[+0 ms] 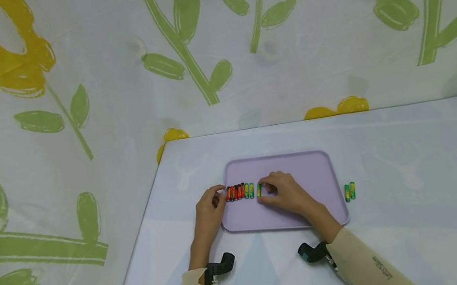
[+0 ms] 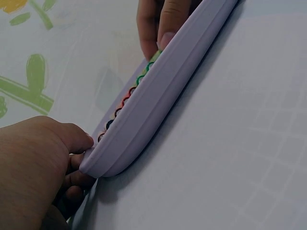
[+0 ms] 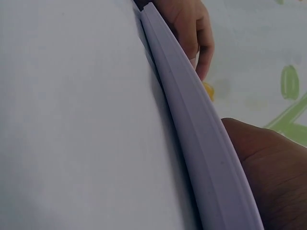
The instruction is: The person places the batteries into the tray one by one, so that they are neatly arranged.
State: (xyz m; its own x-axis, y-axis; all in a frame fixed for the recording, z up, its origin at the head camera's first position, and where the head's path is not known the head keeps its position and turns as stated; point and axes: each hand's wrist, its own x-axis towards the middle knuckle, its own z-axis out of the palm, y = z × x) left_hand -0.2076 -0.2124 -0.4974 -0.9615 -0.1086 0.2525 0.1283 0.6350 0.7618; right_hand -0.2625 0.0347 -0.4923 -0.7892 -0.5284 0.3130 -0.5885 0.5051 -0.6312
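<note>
A row of several red-and-black batteries [image 1: 235,192] stands side by side in the lilac tray [image 1: 296,166], with two green batteries [image 1: 249,190] at the row's right end. Just right of these, my right hand [image 1: 284,193] pinches another green battery [image 1: 258,190] between thumb and finger. My left hand [image 1: 211,211] is at the tray's left edge beside the first red battery. In the left wrist view its thumb [image 2: 76,136] lies at the rim and the other fingers curl below it. The tray wall hides most of the batteries there, and my right fingertips' hold in the right wrist view.
Two more green batteries [image 1: 349,192] lie on the table [image 1: 421,181] to the right of the tray. A flower-print cloth [image 1: 109,81] hangs behind and at the left of the table. Black wrist cameras [image 1: 222,265] sit on both forearms.
</note>
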